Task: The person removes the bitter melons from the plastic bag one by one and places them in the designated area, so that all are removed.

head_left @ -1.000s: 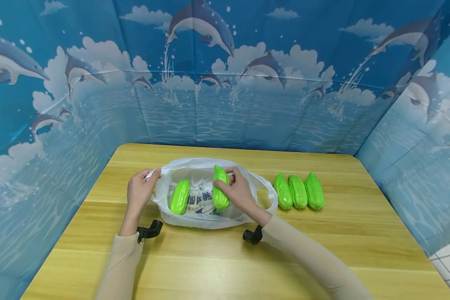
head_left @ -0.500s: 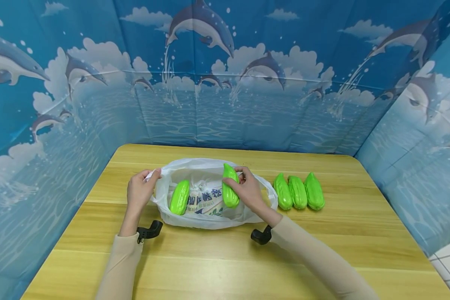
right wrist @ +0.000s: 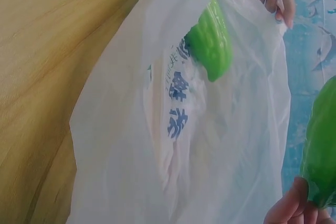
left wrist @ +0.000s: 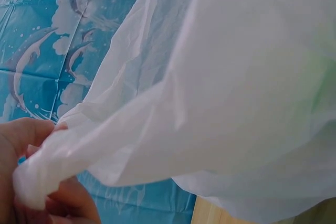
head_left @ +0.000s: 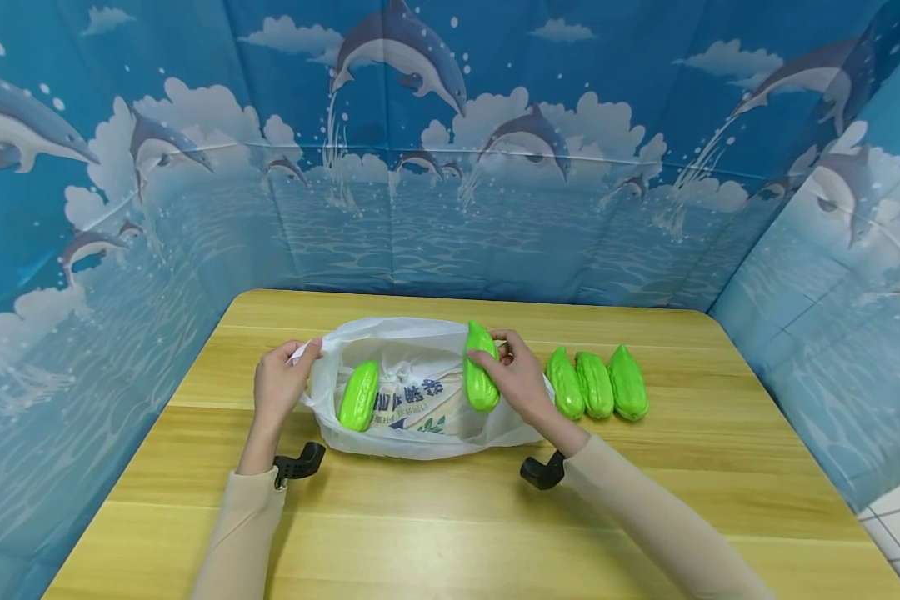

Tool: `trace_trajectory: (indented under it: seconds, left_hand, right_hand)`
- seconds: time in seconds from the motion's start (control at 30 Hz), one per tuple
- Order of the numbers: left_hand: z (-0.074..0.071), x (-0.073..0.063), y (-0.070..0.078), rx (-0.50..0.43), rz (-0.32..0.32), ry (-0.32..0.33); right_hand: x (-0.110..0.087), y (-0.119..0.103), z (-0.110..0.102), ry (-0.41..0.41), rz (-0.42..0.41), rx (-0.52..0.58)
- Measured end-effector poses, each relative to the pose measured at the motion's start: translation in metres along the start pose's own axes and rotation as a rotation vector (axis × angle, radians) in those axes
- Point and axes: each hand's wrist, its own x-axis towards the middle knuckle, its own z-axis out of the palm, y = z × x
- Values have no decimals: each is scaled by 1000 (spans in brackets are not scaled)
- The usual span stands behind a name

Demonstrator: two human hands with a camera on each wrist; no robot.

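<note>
A white plastic bag (head_left: pixel 412 446) with dark blue printing inside lies on the table, its mouth held wide. My left hand (head_left: pixel 281 379) pinches the bag's left rim, and the gathered plastic (left wrist: pixel 63 156) shows between its fingers in the left wrist view. Inside the bag's left half lies a bright green bitter melon (head_left: pixel 359 396), also visible in the right wrist view (right wrist: pixel 211 40). My right hand (head_left: pixel 521 375) grips a second bitter melon (head_left: pixel 480 367) by its side, thumb in front, over the right part of the bag. Its pointed tip is up.
Three more bitter melons stand in a row on the wooden table (head_left: pixel 435 533) just right of the bag: a left one (head_left: pixel 566 383), a middle one (head_left: pixel 596 385) and a right one (head_left: pixel 629 383). A blue dolphin-print curtain (head_left: pixel 450 225) hangs along the table's back and sides.
My right hand has moved steadily right with its bitter melon, from the bag's middle toward its right rim, and slightly up in view. The left hand stays at the left rim.
</note>
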Motion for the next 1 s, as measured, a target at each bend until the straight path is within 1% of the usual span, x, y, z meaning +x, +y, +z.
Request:
trace_trajectory:
  seconds: [0.27, 0.6, 0.8, 1.0]
  left_hand:
    - [1, 0, -1, 3, 35, 17]
    - [0, 2, -2, 6, 46, 21]
    - [0, 1, -1, 7, 38, 14]
    - [0, 0, 0, 7, 33, 14]
  right_hand:
    - [0, 2, -7, 34, 8, 84]
    - [-2, -1, -22, 34, 26, 38]
    - [-4, -2, -30, 35, 65, 59]
    - [-2, 3, -36, 66, 72, 70]
